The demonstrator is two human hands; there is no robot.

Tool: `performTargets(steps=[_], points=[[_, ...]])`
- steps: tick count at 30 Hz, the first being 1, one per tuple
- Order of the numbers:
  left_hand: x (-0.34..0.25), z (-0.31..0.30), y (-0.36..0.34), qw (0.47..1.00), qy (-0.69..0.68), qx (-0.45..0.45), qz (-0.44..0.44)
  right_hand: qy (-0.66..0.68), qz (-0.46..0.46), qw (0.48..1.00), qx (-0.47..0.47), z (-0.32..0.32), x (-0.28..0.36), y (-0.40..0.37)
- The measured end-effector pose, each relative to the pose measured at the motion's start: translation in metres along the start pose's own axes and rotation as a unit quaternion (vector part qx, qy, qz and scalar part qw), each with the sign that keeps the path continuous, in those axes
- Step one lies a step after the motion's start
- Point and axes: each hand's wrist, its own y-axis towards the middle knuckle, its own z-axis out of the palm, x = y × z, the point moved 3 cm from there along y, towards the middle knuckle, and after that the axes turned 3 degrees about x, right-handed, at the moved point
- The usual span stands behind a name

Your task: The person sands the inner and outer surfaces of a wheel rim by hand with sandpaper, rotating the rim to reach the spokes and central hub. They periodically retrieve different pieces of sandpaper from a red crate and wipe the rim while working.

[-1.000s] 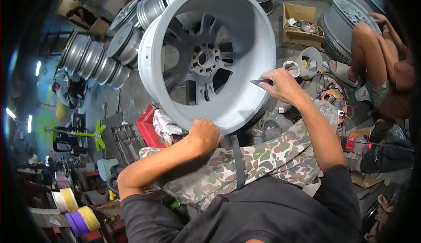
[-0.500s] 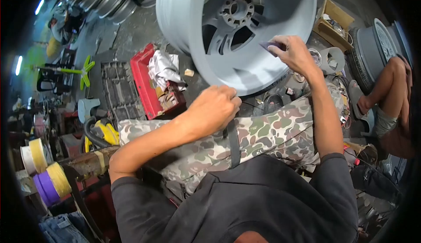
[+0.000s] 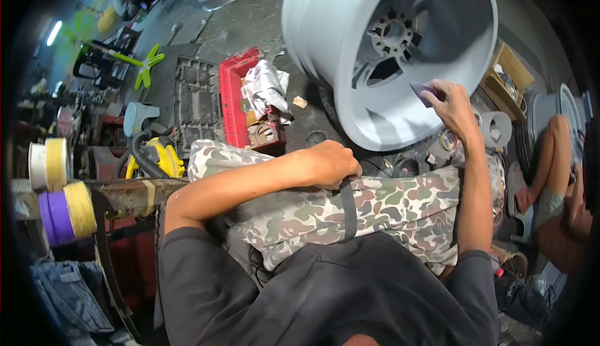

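Observation:
A large grey car wheel rim (image 3: pixel 390 127) stands tilted before me, its hollow barrel facing my way and the spoked hub deep inside. Pinched between the thumb and fingers of my right hand (image 3: pixel 455 110) is a dark purple piece of sandpaper (image 3: pixel 426 92), held over the inner barrel wall near its right lower edge. My left hand (image 3: pixel 334 163) is curled closed above the camouflage cloth (image 3: pixel 300 218) on my lap, left of and below the rim's lip. Its fingers are turned down, so what they hold, if anything, is hidden.
Left of the rim stand a red toolbox (image 3: pixel 235 105) with a white rag (image 3: pixel 265 85) and a black ribbed panel (image 3: pixel 197 105). A cardboard box (image 3: pixel 505 87), more wheels and a seated person's bent leg (image 3: pixel 550 152) are to the right. Tape rolls (image 3: pixel 65 212) sit at far left.
The view has turned, so the rim and surroundings appear farther right. My left hand has drawn away from the rim's lip toward my lap. My right hand still holds the sandpaper over the barrel.

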Motion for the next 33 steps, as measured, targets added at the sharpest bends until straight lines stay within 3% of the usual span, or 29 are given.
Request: performTargets(steps=[3,6,10,14,17,23,28,29,31,33], points=[[-0.003,-0.006,-0.011,0.999,0.02,-0.018,-0.019,0.002,-0.024,0.999,-0.023,-0.001,0.0,-0.002],[-0.019,-0.039,-0.057,0.986,0.084,-0.099,-0.106,-0.003,-0.005,1.0,-0.001,-0.006,0.009,-0.003],[-0.054,-0.072,-0.128,0.973,0.037,-0.146,-0.177,-0.016,-0.003,1.0,0.001,-0.004,0.009,-0.003],[-0.062,-0.056,-0.183,0.966,-0.019,-0.097,-0.241,-0.013,-0.012,1.0,-0.018,-0.007,0.009,-0.005],[-0.042,-0.01,-0.209,0.953,-0.096,-0.038,-0.285,-0.031,-0.02,0.999,-0.021,-0.014,0.008,-0.01],[0.003,0.008,-0.235,0.855,-0.098,-0.188,-0.474,-0.04,-0.001,0.999,0.006,-0.003,-0.01,-0.019],[0.093,0.052,-0.216,0.808,-0.079,-0.215,-0.542,-0.07,0.031,0.995,0.058,0.009,-0.011,-0.014],[0.121,0.079,-0.213,0.809,-0.084,-0.212,-0.542,-0.07,0.039,0.994,0.07,0.012,-0.012,-0.013],[0.172,0.133,-0.199,0.835,-0.172,-0.305,-0.424,-0.105,0.062,0.989,0.09,0.018,-0.005,-0.012],[0.166,0.149,-0.184,0.746,-0.353,-0.47,-0.313,-0.06,0.085,0.987,0.125,0.033,0.001,-0.014]])
